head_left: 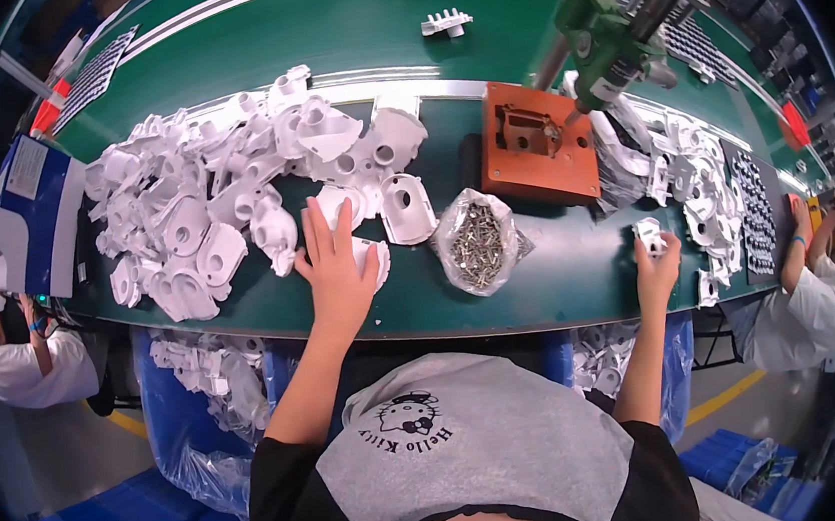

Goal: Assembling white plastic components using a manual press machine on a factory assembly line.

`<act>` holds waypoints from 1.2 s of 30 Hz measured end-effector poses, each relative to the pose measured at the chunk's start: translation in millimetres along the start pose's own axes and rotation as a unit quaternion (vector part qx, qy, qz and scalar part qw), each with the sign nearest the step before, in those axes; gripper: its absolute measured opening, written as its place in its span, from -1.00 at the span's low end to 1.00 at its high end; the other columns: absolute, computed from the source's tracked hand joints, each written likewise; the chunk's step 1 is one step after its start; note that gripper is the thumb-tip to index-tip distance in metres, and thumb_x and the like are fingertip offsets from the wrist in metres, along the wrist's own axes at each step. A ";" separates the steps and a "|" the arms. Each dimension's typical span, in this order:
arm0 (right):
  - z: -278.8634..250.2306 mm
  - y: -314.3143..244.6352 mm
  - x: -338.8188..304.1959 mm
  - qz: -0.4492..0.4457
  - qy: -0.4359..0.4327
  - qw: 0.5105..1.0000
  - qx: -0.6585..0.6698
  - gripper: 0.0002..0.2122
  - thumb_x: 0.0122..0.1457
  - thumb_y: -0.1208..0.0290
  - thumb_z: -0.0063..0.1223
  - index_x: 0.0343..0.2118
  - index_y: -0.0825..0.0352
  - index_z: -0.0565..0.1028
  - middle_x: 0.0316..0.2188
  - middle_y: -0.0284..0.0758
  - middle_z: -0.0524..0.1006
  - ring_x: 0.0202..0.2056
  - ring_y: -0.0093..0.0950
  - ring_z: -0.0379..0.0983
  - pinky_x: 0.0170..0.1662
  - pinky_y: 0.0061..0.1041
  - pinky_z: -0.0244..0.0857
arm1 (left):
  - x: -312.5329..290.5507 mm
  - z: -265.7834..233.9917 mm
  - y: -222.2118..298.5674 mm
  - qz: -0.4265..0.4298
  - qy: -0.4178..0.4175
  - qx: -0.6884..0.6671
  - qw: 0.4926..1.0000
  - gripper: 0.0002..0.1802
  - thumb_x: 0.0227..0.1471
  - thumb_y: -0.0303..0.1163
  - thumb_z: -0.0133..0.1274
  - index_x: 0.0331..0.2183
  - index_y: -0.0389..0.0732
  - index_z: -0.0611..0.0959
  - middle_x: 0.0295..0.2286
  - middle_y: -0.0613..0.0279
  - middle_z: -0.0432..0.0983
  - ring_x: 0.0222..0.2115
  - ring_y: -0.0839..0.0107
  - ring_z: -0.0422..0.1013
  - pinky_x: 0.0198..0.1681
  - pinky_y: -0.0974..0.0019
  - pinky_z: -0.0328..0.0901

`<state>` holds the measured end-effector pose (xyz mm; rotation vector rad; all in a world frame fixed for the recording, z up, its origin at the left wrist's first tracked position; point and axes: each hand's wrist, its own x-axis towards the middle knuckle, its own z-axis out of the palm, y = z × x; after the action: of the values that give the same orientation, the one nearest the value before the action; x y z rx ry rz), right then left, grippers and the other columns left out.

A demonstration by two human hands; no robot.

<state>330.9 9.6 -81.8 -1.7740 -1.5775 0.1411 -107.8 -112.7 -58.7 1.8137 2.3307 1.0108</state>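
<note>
My left hand (340,273) lies with fingers spread over white moulded plastic parts at the near right of a large heap. A curved white plastic part (373,257) shows beside its palm, partly hidden. Another white plastic housing (408,209) with a round hole rests just to the right of that hand. My right hand (657,266) pinches a small white plastic piece (649,233) between thumb and fingers, near the table's front edge. Between my hands sits a clear plastic bag (478,245) full of small metal screws. The big heap of white parts (176,203) covers the left of the table.
An orange fixture block (543,158) stands behind the bag, below a green machine head (607,36). Smaller white pieces (708,197) pile up at right, beside a tray of dark parts (757,213). Blue lined bins (180,404) stand under the table. Co-workers sit at both sides.
</note>
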 end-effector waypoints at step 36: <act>35.4 -217.8 -24.5 0.147 -0.380 0.631 0.660 -0.59 0.14 0.43 0.05 0.03 0.39 0.24 -0.18 -0.26 0.42 -0.15 -0.51 0.40 -0.14 -0.50 0.37 | 27.1 28.4 115.3 0.237 0.053 -0.368 0.897 -0.63 -0.02 -0.30 0.14 -0.22 -0.29 0.42 -0.09 -0.15 0.37 -0.12 0.03 0.38 -0.12 0.21 0.31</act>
<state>129.4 -4.1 10.6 -0.6443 -0.9678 1.8763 -6.2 -62.4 -14.3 1.9947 1.2181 1.7628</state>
